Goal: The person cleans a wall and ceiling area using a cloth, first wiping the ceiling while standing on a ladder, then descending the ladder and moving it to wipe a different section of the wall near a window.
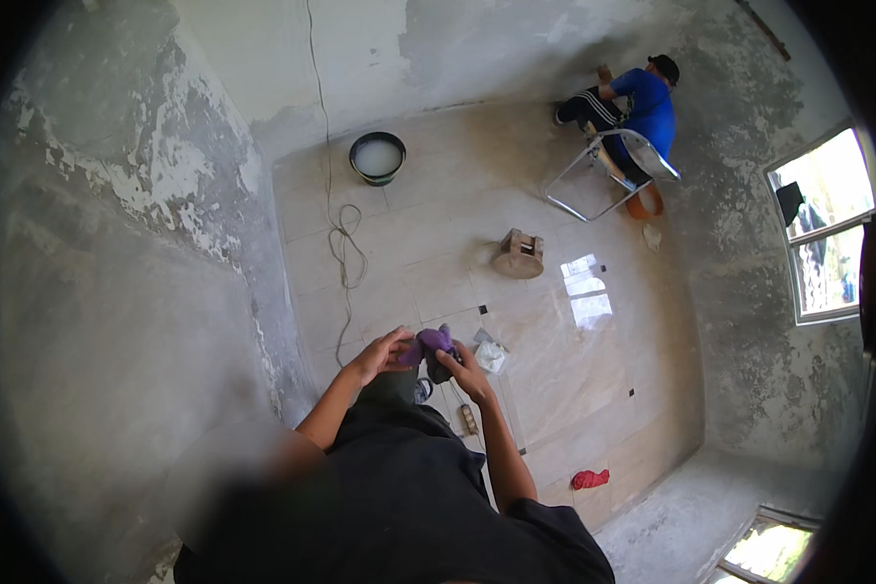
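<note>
In front of my body, low over the tiled floor, both hands meet at a crumpled purple cloth (435, 340) with a dark part on its underside. My right hand (465, 374) grips it from the right, thumb on top. From the other side, my left hand (383, 356) has its fingers bent around the cloth's left edge; the exact grip is partly hidden. Just beyond my right hand, a white plastic bag (492, 357) lies on the floor. A small power strip (468, 419) rests beside my right forearm.
A dark bucket (378, 180) of whitish liquid stands near the far wall, beside a loose cable (362, 255). A small wooden stool (522, 261) sits mid-floor. At far right, a person in blue (652, 112) sits by a folding metal chair (586, 216). A red cloth (590, 479) lies right.
</note>
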Demonstrator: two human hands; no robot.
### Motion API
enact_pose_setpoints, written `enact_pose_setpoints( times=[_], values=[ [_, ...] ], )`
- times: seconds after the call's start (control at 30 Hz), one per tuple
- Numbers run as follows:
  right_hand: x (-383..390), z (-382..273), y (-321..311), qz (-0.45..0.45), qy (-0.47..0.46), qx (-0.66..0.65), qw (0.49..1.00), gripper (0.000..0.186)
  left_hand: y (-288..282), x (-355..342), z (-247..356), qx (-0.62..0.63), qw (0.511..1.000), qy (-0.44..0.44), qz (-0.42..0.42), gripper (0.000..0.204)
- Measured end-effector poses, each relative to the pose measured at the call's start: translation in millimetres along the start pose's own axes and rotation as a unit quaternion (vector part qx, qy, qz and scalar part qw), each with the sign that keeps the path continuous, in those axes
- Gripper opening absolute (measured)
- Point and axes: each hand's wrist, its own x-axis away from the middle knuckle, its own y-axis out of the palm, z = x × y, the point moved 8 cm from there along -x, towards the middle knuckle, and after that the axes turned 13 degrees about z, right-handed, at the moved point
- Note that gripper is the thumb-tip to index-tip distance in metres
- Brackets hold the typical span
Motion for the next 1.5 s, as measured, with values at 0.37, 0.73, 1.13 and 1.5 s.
enact_pose_setpoints(
  times=[0.37, 0.73, 1.13, 1.5],
  values=[
    [-115, 6, 14, -0.009, -0.046, 0.073, 0.996, 0.053, -16, -74, 30, -0.059, 0.996, -0.052, 0.049, 0.050],
    [-269, -145, 57, 0.090, -0.003, 0.002, 0.996, 0.047, -88, -178, 232, 0.059, 0.985, 0.059, 0.151, 0.035],
    [-414, -178, 121, 0.061, 0.041, -0.046, 0.996, 0.040, -173, -230, 303, 0.108, 0.940, 0.098, 0.308, 0.032],
    [-566, -258, 150, -0.193, -0.009, 0.154, 0.969, 0.036, -171, -263, 372, 0.266, 0.861, 0.119, 0.416, 0.037]
  ],
)
